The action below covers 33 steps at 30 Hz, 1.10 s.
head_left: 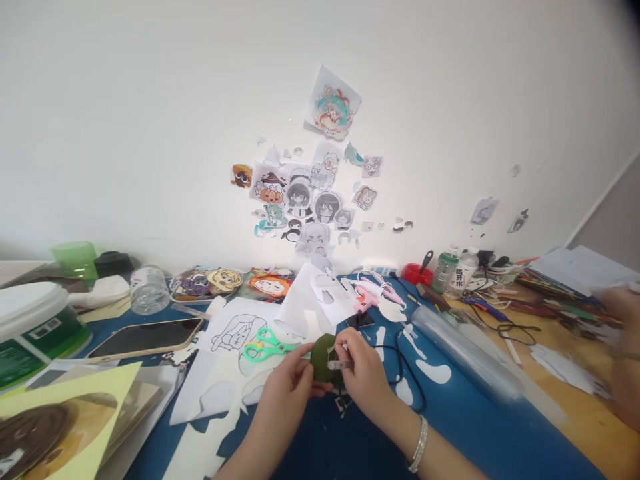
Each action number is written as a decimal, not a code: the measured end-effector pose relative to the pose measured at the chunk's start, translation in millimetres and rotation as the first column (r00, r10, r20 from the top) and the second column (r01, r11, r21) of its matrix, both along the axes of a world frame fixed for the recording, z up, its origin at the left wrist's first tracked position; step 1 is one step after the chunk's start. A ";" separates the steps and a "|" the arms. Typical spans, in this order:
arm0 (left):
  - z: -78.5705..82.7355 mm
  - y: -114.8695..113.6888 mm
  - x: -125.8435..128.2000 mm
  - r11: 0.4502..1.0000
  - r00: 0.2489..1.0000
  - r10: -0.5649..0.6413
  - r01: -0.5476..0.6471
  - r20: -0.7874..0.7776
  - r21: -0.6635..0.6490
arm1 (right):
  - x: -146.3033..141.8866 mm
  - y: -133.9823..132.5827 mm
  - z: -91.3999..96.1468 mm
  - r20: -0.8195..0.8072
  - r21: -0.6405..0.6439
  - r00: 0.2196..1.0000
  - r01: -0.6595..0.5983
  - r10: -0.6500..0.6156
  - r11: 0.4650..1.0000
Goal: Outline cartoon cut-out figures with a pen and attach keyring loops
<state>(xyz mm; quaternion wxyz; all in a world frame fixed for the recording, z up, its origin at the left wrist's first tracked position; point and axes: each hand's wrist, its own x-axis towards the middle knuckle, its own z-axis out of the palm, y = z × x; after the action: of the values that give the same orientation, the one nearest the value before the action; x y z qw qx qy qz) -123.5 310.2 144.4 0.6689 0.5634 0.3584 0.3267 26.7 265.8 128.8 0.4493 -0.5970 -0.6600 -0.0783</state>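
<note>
Near the front middle of the blue mat, my left hand (295, 377) holds a dark green rounded piece (323, 357), its thumb on the front and fingers behind. My right hand (363, 367) is closed at the piece's right side, thumb and fingers pinched together. A short, flat, light-grey strip (341, 365) sticks out of the right hand across the green piece; its kind is not clear. Thin dark green strands hang below the fingers. Just left of the hands, green-handled scissors (265, 345) lie on a sheet with a line drawing (235, 333).
A phone (147, 337) and a white-lidded tub (35, 327) stand left. Behind are a pink glue gun (365, 297) and paper sheets (300, 303). Rightward lie a clear plastic roll (465, 353), a black cable (410, 373) and bottles (460, 270). Another person's blurred arm (627, 347) shows.
</note>
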 end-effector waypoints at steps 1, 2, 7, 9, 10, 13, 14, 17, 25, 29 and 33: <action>-0.9 0.2 -0.2 1.000 1.000 0.004 -0.004 0.000 -0.002 | 0.4 -0.1 0.4 -0.013 -0.005 1.000 0.004 -0.004 1.000; -1.8 0.5 -0.5 1.000 1.000 0.007 -0.007 0.002 -0.003 | 0.7 -0.2 0.6 -0.025 -0.010 1.000 0.007 -0.007 1.000; -2.8 0.9 -1.7 1.000 1.000 0.020 -0.020 0.017 -0.002 | 3.2 0.3 -1.0 -0.078 -0.026 0.997 0.019 -0.021 0.999; -0.2 0.7 -2.4 1.000 1.000 0.019 -0.019 0.024 -0.009 | 3.2 0.5 -1.4 -0.093 -0.033 0.996 0.011 -0.014 0.999; 1.6 0.6 -2.8 1.000 0.999 0.019 -0.018 0.027 -0.015 | 2.7 0.5 -1.4 -0.096 -0.037 0.995 0.000 -0.003 0.999; 7.5 0.5 -3.5 0.998 0.999 0.018 -0.016 0.031 -0.058 | -0.7 -0.8 0.1 -0.078 -0.052 0.995 -0.065 0.061 0.997; 9.2 0.7 -3.5 0.997 0.999 0.017 -0.015 0.029 -0.078 | -2.0 -1.4 0.7 -0.062 -0.053 0.995 -0.086 0.082 0.995; 11.7 1.5 -2.8 0.989 1.000 0.019 -0.015 0.023 -0.145 | -4.6 -2.7 2.1 -0.013 -0.035 0.991 -0.135 0.134 0.990; 7.3 2.8 -4.1 0.983 0.994 0.078 -0.064 0.074 -0.173 | -0.5 0.1 1.6 0.017 0.075 0.967 -0.256 0.255 0.964; 6.0 3.8 -3.2 0.989 0.993 0.080 -0.068 0.087 -0.134 | -1.0 0.2 0.6 0.007 0.080 0.973 -0.230 0.230 0.970; 5.3 6.7 -2.0 0.994 0.995 0.068 -0.061 0.068 -0.094 | -2.3 -1.1 1.3 0.070 0.082 0.976 -0.212 0.207 0.974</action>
<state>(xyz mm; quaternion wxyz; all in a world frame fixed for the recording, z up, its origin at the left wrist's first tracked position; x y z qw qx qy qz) -125.5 316.9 149.6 0.6953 0.5084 0.3672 0.3512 24.4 264.7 130.1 0.4610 -0.5008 -0.7284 -0.0779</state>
